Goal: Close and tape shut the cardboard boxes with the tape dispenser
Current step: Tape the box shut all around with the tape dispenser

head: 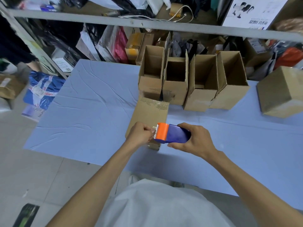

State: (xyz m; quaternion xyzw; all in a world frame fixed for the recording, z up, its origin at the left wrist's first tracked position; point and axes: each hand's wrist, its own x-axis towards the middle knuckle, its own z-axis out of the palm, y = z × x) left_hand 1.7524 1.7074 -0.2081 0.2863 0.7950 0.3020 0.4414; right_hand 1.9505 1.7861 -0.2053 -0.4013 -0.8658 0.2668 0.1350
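At frame centre, the cardboard box (150, 115) lies with its long axis running away up-frame. Over its near end, the right hand (191, 139) clasps the tape dispenser (171, 133); the left hand (139, 134) pinches tape at its orange mouth.

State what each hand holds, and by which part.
Right hand grips the dispenser by its blue body. Left hand pinches what looks like the tape end at the orange mouth.
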